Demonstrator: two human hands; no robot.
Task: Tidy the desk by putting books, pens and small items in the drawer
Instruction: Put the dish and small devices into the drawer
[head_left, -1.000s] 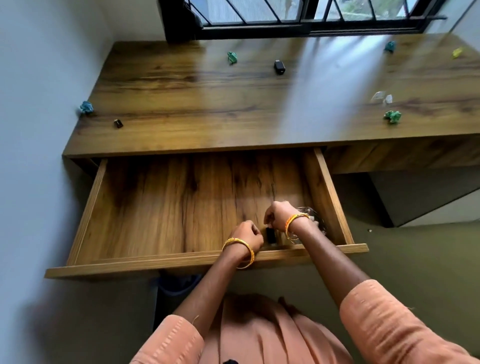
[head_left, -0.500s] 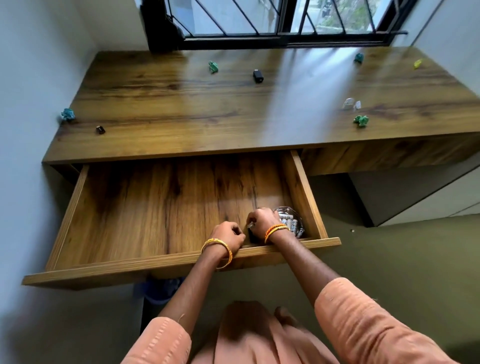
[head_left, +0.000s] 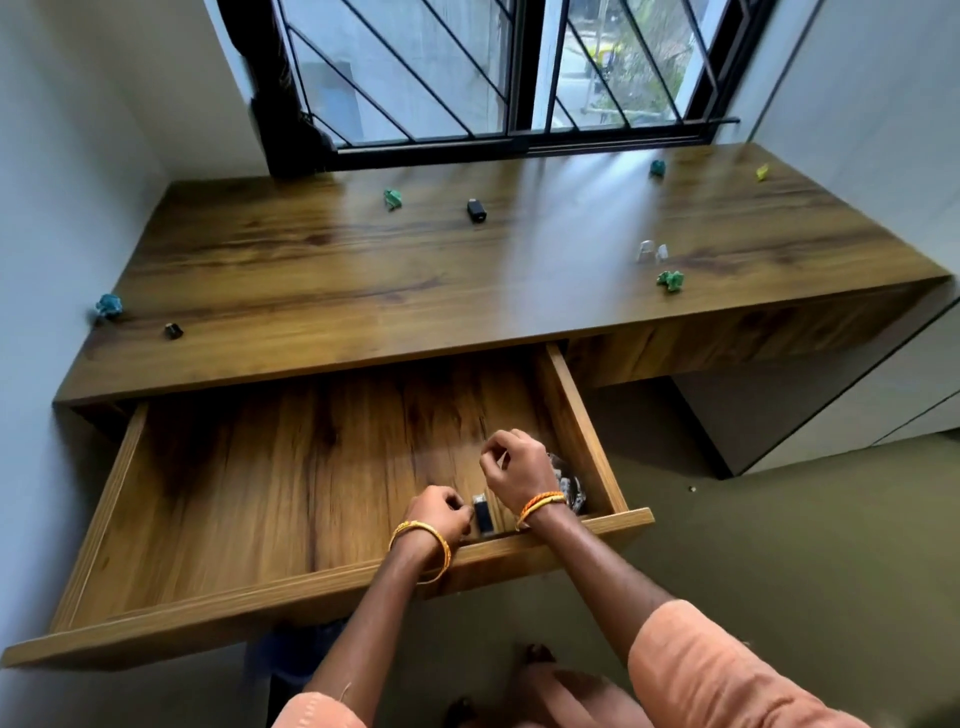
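Observation:
The desk drawer (head_left: 571, 415) is pulled wide open. Both my hands are inside it near its front right corner. A small black item (head_left: 483, 515) stands on the drawer floor between them. My left hand (head_left: 440, 514) has its fingers curled against the item's left side. My right hand (head_left: 514, 467) hovers just above and to the right, fingers loosely curled, with nothing visible in them. A clear container (head_left: 571, 486) of small items sits in the corner, partly hidden behind my right wrist.
Scattered on the desk top (head_left: 311, 270) are green paper balls (head_left: 392, 199) (head_left: 670, 280), a black item (head_left: 476, 210), a teal ball (head_left: 657, 168), a yellow scrap (head_left: 762, 172), clear pieces (head_left: 652, 252), a blue ball (head_left: 109, 305) and a small dark piece (head_left: 173, 330). Walls flank both sides.
My right hand has lifted off the black item and moved up and right, which uncovers it. My left hand stays beside it. My view has tilted up toward the window.

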